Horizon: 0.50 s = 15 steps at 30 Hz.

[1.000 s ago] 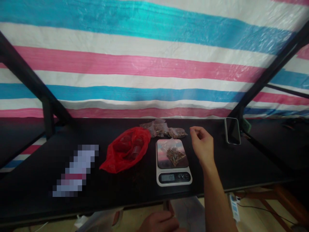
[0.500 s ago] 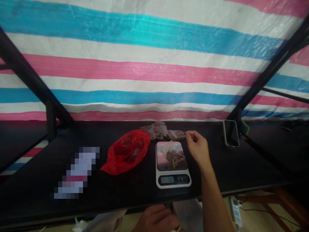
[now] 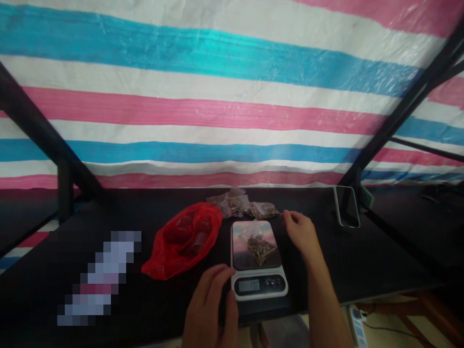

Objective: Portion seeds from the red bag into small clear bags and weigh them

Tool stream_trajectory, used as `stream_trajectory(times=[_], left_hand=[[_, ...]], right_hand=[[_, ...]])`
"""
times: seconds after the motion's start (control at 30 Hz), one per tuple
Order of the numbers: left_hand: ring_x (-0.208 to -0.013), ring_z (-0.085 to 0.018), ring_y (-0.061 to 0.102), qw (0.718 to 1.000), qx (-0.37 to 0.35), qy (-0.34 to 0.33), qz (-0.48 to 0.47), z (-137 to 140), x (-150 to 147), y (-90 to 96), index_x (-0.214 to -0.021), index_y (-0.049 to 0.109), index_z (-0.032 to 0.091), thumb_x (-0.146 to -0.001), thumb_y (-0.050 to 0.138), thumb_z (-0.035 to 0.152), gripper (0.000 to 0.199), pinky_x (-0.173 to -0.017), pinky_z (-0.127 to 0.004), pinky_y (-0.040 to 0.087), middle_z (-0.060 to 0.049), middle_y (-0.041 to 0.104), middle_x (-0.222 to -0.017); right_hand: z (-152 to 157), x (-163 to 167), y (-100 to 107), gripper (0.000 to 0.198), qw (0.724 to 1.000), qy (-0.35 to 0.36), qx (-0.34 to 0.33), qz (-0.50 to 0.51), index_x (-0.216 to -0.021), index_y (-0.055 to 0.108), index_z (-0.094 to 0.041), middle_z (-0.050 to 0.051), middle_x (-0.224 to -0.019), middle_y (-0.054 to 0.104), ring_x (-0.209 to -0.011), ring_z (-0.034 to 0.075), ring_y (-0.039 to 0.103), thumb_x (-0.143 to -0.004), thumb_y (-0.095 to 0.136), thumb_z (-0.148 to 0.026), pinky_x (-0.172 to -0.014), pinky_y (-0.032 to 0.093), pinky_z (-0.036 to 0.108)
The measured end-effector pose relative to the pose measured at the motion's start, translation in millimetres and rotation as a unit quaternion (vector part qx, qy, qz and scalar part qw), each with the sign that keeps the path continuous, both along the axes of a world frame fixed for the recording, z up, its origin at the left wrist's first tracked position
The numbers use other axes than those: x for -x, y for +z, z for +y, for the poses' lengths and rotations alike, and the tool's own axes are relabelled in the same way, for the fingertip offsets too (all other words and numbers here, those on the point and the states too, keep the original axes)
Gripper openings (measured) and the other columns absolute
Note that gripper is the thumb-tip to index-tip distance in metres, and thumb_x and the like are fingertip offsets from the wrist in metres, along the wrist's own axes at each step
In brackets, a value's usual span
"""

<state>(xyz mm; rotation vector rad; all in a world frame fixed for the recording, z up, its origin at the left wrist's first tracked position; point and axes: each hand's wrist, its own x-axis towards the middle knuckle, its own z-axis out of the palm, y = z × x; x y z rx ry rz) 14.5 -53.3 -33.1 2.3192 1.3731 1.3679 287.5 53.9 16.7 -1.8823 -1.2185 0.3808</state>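
A white kitchen scale [image 3: 259, 292] stands on the black table, its small display lit. On its shiny pan lies a clear zip bag of dried brownish bits [image 3: 261, 249]. My left hand [image 3: 212, 307] is open at the scale's lower left, fingers stretched forward and thumb apart, with fingertips at the scale's edge. Behind the scale lies another filled zip bag [image 3: 264, 210]. At its right end my right hand [image 3: 299, 232] has thumb and finger pinched together. A tiny reddish bit shows at those fingertips; whether it belongs to the bag I cannot tell.
Several more filled zip bags [image 3: 234, 203] lie piled behind the scale. Left of it sits an open red plastic bag [image 3: 163, 256] with containers inside. A phone [image 3: 347, 207] leans at the right frame post. A pixelated patch covers something at left. Striped sheeting [image 3: 217, 111] hangs behind.
My left hand has come up from below the table edge to the scale's left side. My right hand's fingertips have shifted slightly right relative to the zip bag. The view has tilted slightly.
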Motion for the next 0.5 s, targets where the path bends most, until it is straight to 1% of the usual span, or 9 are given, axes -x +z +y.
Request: stream_trajectory(times=[0.07,0.1,0.2,0.3,0.37,0.5], left_hand=[[-0.118,-0.027,0.074,0.999,0.041,0.035,-0.003,9.0,2.7,-7.9,-0.136,0.059,0.024,-0.103,0.052,0.027,0.034,-0.098,-0.043,0.065,-0.013,0.072,-0.132],[-0.124,-0.028,0.072,0.997,0.063,0.040,-0.006,12.2,3.9,-11.6,-0.140,0.056,0.024,-0.104,0.051,0.030,0.036,-0.102,-0.046,0.063,-0.014,0.070,-0.137],[-0.134,-0.028,0.066,0.990,0.135,0.016,-0.043,16.9,4.1,-19.2,-0.143,0.053,0.024,-0.107,0.047,0.035,0.039,-0.111,-0.049,0.058,-0.014,0.066,-0.145],[-0.130,-0.027,0.069,0.972,0.208,0.000,-0.108,16.0,-2.9,-17.0,-0.140,0.056,0.024,-0.108,0.043,0.044,0.040,-0.110,-0.047,0.058,-0.014,0.067,-0.144],[-0.126,-0.027,0.070,0.958,0.242,0.016,-0.154,14.2,-10.1,-10.2,-0.137,0.058,0.024,-0.107,0.042,0.051,0.043,-0.110,-0.047,0.057,-0.014,0.068,-0.141],[-0.119,-0.028,0.073,0.938,0.257,0.055,-0.224,11.8,-21.3,4.9,-0.131,0.061,0.024,-0.104,0.043,0.060,0.048,-0.110,-0.046,0.056,-0.013,0.072,-0.133]], right_hand=[[0.6,-4.1,-4.3,0.042,1.000,0.010,0.025,0.007,-0.079,0.080,-0.019,0.011,-0.073,0.079,-0.072,0.029,0.072,-0.089,0.052,-0.049,-0.068,0.046,0.035],[1.1,-5.0,-6.1,0.042,0.999,0.019,0.035,0.010,-0.080,0.080,-0.020,0.011,-0.073,0.079,-0.074,0.029,0.073,-0.090,0.052,-0.049,-0.068,0.046,0.035],[3.5,-4.1,-9.6,0.042,0.997,0.053,0.052,0.023,-0.084,0.080,-0.019,0.011,-0.080,0.082,-0.081,0.030,0.076,-0.092,0.051,-0.048,-0.074,0.050,0.035],[5.8,-1.6,-11.6,0.044,0.993,0.088,0.064,0.036,-0.083,0.080,-0.019,0.012,-0.086,0.083,-0.086,0.030,0.078,-0.095,0.050,-0.049,-0.078,0.052,0.036],[6.6,-0.7,-12.7,0.045,0.991,0.102,0.071,0.044,-0.083,0.080,-0.019,0.012,-0.089,0.084,-0.089,0.031,0.078,-0.096,0.049,-0.049,-0.080,0.052,0.037],[6.8,-0.7,-13.3,0.048,0.986,0.130,0.080,0.062,-0.084,0.080,-0.018,0.012,-0.090,0.084,-0.089,0.031,0.078,-0.097,0.047,-0.051,-0.082,0.053,0.037]])
